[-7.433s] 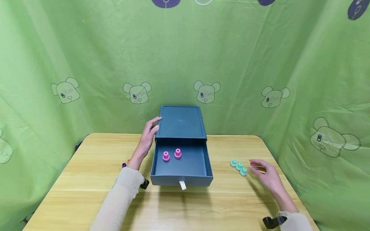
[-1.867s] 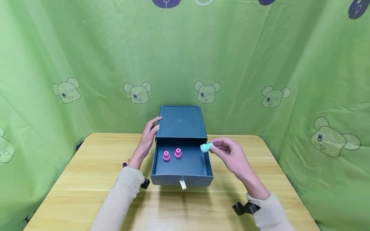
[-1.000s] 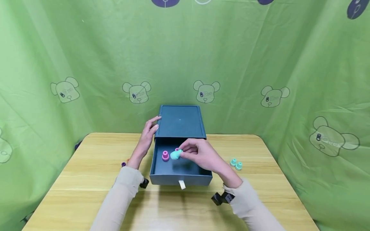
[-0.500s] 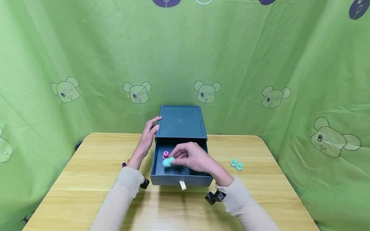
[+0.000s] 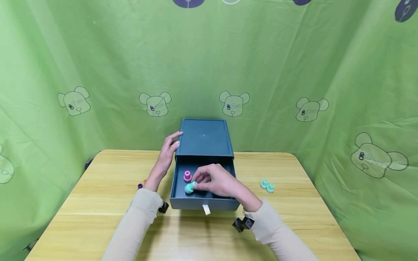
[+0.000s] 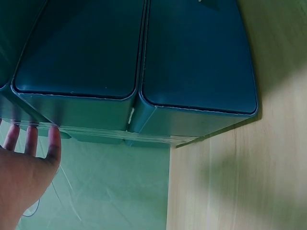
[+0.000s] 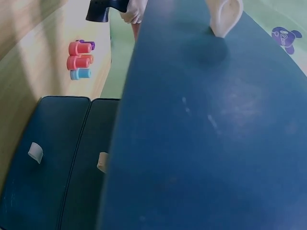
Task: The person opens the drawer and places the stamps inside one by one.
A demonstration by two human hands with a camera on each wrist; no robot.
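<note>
A dark blue drawer unit (image 5: 205, 137) stands mid-table with its top drawer (image 5: 177, 203) pulled out. My right hand (image 5: 217, 180) reaches down into that drawer, pinching a teal stepped peg (image 5: 189, 188) between thumb and fingers, tilted and low near the front left. Just behind it a pink peg (image 5: 187, 176) stands upright on the drawer floor; a second pink one is hidden by the hand. With its fingers on the unit's upper left edge, my left hand (image 5: 166, 154) steadies there; the left wrist view shows those fingers (image 6: 54, 141) extended against the side.
Two teal pegs (image 5: 267, 186) stand on the table to the right. Left of the unit, partly behind the left forearm, are red pegs (image 7: 78, 55), a blue peg (image 7: 80, 74), and orange and purple ones. White pull tabs (image 5: 206, 209) hang from the drawer fronts. A green curtain surrounds the table.
My right hand took one of three teal pegs from the table at right, carried it left over the drawer and lowered it toward the front left. The left hand has stayed put.
</note>
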